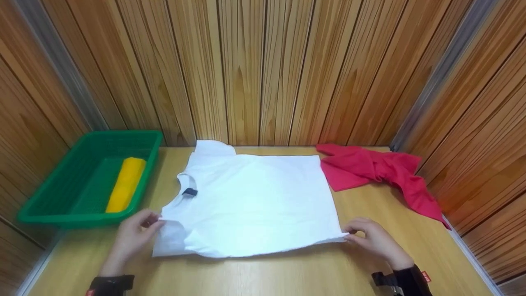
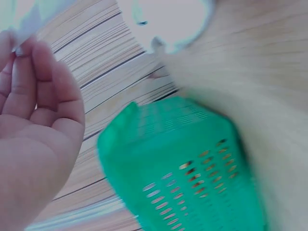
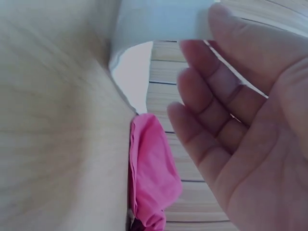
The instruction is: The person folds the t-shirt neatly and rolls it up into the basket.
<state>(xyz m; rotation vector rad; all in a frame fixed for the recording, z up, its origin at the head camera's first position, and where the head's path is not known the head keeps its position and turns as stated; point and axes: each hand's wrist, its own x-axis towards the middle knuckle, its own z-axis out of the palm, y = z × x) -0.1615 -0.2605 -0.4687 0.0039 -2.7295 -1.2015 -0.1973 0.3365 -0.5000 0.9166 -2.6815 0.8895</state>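
Observation:
A white T-shirt (image 1: 263,197) lies spread on the table, its collar to the left and its hem to the right. My left hand (image 1: 137,230) pinches the shirt's near edge by the shoulder, below the collar with its dark label (image 1: 190,192). At the near hem corner my right hand (image 1: 372,238) pinches the cloth between thumb and fingers. In the right wrist view the white fabric (image 3: 161,21) rises from the table to those fingertips. The near edge of the shirt is lifted and partly folded over at the sleeve.
A green basket (image 1: 61,220) stands at the left, with a rolled yellow cloth (image 1: 126,185) inside. To the right a crumpled red cloth (image 1: 370,166) lies against the shirt's far hem corner. Wood-panelled walls (image 1: 250,74) close off the back and both sides of the table (image 1: 267,275).

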